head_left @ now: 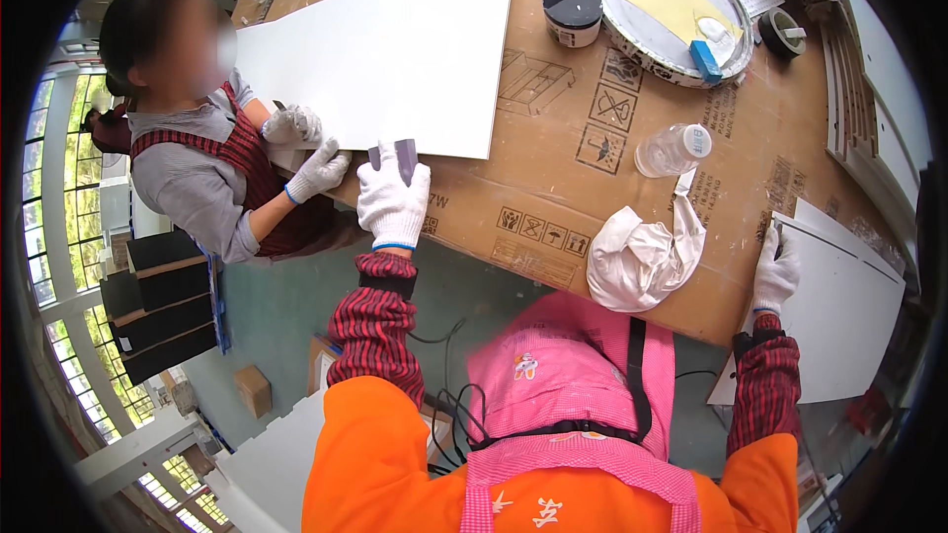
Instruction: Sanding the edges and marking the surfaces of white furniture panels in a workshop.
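Observation:
My left hand (393, 199), in a white knit glove, is closed on a flat grey-purple pad (406, 160) that looks like sandpaper. The pad lies by the near edge of a large white panel (395, 59) on the table. Far to the right, my right hand (777, 268), also gloved, grips the edge of a second white panel (839, 321) that has a groove along it. This panel slants past the table's right corner. Its fingertips are partly hidden by the glove's folds and shadow.
A co-worker (212, 128) in gloves stands left, hands at the white panel. On the cardboard-covered table (474, 199) are a white cloth (647, 257), a clear plastic jar (674, 150), a dark-lidded tub (573, 15) and a round lid (632, 32) bearing yellow paper. Panels (869, 128) stack at right.

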`<state>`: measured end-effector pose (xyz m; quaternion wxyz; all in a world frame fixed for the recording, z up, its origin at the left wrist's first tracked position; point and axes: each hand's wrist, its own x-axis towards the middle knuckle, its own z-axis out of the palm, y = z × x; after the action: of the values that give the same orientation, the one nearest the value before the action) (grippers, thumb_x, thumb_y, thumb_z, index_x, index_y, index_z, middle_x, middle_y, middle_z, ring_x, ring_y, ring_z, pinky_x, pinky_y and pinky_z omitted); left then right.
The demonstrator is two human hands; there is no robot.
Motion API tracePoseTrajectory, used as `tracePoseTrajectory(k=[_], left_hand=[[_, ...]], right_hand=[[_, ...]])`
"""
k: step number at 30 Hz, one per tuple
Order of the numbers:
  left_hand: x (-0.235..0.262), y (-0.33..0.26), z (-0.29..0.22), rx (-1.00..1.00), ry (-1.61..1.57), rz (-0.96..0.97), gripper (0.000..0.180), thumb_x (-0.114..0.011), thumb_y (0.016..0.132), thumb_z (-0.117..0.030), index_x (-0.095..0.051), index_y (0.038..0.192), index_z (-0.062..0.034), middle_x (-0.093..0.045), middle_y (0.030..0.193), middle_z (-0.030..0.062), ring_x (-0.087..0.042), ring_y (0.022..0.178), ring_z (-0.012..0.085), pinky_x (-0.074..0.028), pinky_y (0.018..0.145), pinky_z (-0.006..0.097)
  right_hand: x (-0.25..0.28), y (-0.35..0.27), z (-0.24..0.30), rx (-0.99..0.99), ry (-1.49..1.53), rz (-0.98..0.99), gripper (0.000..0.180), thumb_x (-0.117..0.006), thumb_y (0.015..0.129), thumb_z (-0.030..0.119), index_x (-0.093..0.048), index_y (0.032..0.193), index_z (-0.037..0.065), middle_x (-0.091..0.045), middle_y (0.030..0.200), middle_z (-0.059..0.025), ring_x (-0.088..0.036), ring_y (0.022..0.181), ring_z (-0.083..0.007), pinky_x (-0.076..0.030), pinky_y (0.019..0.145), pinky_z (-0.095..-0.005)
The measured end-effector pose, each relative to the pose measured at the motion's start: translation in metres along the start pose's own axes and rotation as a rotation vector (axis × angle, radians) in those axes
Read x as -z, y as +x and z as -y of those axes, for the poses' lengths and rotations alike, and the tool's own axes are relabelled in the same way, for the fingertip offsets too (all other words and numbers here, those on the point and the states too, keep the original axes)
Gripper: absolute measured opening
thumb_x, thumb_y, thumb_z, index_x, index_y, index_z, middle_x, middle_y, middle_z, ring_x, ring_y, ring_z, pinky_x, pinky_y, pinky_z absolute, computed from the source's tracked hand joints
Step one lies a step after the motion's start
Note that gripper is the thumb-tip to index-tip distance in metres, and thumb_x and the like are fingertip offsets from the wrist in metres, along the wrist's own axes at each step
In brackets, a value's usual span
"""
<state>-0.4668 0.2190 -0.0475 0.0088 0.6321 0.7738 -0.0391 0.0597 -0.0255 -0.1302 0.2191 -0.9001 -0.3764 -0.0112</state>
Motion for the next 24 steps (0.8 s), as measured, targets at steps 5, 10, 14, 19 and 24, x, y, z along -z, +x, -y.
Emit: tracePoseTrajectory(k=[5, 10, 14, 19, 24], left_hand=[[-0.023, -0.020, -0.010, -0.301, -0.073, -0.033, 0.081, -0.068, 0.083, -0.053, -0.041, 0.153, -0.0238, -0.050, 0.129, 0.0199, -0.062, 0.109, 0.0407, -0.053, 0.093, 0.050], [-0.003, 0.025, 0.024, 0.010, -0.086, -0.003, 0.078, -0.066, 0.085, -0.055, -0.040, 0.152, -0.0264, -0.053, 0.125, 0.0202, -0.066, 0.100, 0.0423, -0.056, 0.081, 0.053], [-0.006, -0.005, -0.009, -0.153, -0.001, -0.004, 0.077, -0.066, 0.084, -0.055, -0.042, 0.152, -0.0269, -0.052, 0.125, 0.0228, -0.062, 0.107, 0.0411, -0.053, 0.088, 0.052], [-0.006, 0.009, 0.001, -0.294, 0.112, 0.008, 0.074, -0.064, 0.085, -0.055, -0.043, 0.151, -0.0289, -0.052, 0.126, 0.0213, -0.064, 0.105, 0.0402, -0.055, 0.086, 0.051], [-0.004, 0.020, 0.021, -0.180, 0.068, -0.030, 0.074, -0.063, 0.086, -0.054, -0.043, 0.151, -0.0265, -0.052, 0.124, 0.0213, -0.064, 0.104, 0.0392, -0.055, 0.085, 0.052]], right_hand=[[-0.001, 0.000, -0.005, -0.002, 0.006, -0.005, 0.030, -0.064, 0.098, 0.037, -0.071, 0.103, 0.009, -0.070, 0.080, -0.0124, -0.067, 0.070, -0.0260, -0.052, 0.067, -0.0387], [0.002, 0.002, 0.005, -0.062, 0.008, 0.018, 0.028, -0.065, 0.097, 0.038, -0.072, 0.104, 0.012, -0.070, 0.078, -0.0104, -0.066, 0.069, -0.0234, -0.052, 0.068, -0.0362], [-0.002, 0.001, 0.003, -0.033, -0.025, -0.024, 0.026, -0.066, 0.097, 0.037, -0.072, 0.104, 0.012, -0.070, 0.079, -0.0099, -0.066, 0.069, -0.0230, -0.052, 0.068, -0.0361], [-0.003, -0.002, -0.005, -0.002, 0.065, -0.023, 0.026, -0.066, 0.097, 0.036, -0.071, 0.105, 0.012, -0.071, 0.081, -0.0095, -0.067, 0.071, -0.0229, -0.053, 0.068, -0.0357], [0.001, 0.001, 0.003, -0.062, 0.012, 0.026, 0.029, -0.064, 0.098, 0.036, -0.071, 0.109, 0.009, -0.073, 0.084, -0.0114, -0.069, 0.073, -0.0236, -0.053, 0.070, -0.0364]])
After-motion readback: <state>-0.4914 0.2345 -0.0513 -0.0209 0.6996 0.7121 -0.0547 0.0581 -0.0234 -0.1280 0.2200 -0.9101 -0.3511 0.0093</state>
